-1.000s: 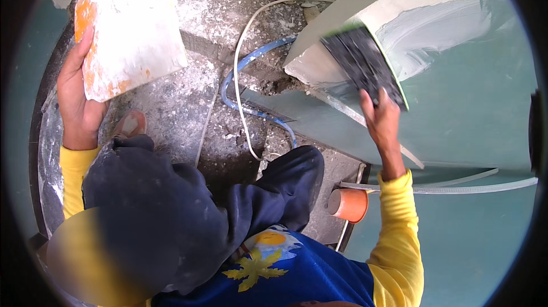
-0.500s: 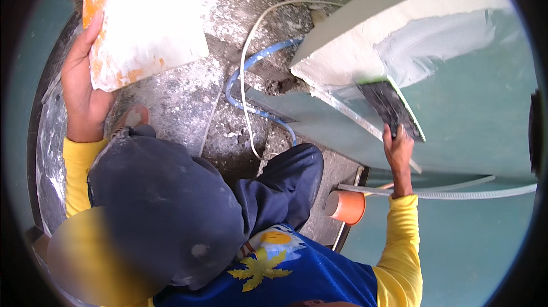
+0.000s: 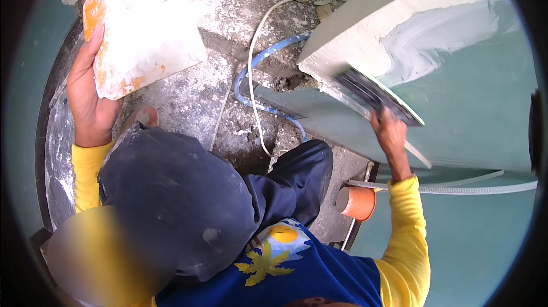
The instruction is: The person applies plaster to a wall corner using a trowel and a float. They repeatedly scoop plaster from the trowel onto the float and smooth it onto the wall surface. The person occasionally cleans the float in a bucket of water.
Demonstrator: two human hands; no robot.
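from afar i've got the left hand (image 3: 93, 104) holding the orange board (image 3: 148, 36) by its edge, i guess to leave its white-smeared face clear, while the right hand (image 3: 392, 134) grips the black float (image 3: 368, 90) slanted by the teal wall (image 3: 468, 118), can't tell if touching.

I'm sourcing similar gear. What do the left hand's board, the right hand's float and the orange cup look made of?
Board: probably plastic, orange showing through smeared white coating. Float: perhaps plastic, dull dark back, pale edge; material uncertain. Orange cup: likely plastic, smooth, evenly coloured wall.
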